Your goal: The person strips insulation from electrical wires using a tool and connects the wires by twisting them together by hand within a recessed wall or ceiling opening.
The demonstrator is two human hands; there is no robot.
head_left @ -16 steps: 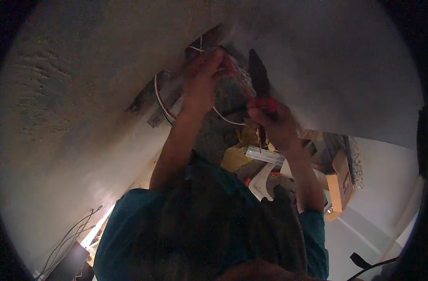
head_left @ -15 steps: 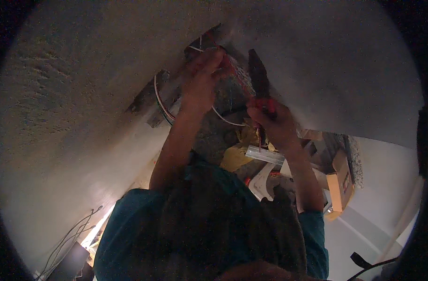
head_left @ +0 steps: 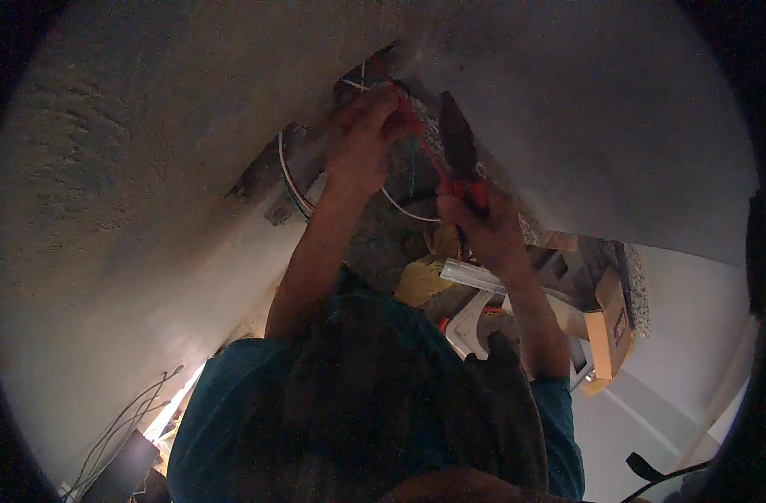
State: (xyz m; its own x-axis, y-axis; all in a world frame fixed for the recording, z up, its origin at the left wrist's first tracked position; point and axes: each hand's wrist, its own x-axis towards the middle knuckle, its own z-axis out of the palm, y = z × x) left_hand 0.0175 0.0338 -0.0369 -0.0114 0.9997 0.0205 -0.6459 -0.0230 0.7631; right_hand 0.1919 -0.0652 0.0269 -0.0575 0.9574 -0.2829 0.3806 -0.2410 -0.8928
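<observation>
Up at the recess in the wall, my left hand point(head_left: 360, 151) is closed with its fingers pinched on a red wire point(head_left: 429, 149). That wire slants down to my right hand point(head_left: 490, 233), which is wrapped round the red handles of dark-jawed pliers point(head_left: 458, 138). The jaws point up and away, and seem closed; nothing shows between them. A white wire point(head_left: 408, 212) loops between my forearms. More wires point(head_left: 291, 176), white and dark, come out of a lower gap left of my left wrist. Dim light hides the fingertips' detail.
Rough plastered wall point(head_left: 115, 168) leans in at left, a smooth grey surface point(head_left: 618, 126) at right. Below my right arm lie a white strip point(head_left: 471, 275), yellow material point(head_left: 421, 283) and an opened cardboard box point(head_left: 611, 331). Dark cables point(head_left: 119, 427) hang at lower left.
My right hand and the pliers have shifted slightly left and down, the red wire now showing more plainly between the hands. My left hand has stayed nearly in place.
</observation>
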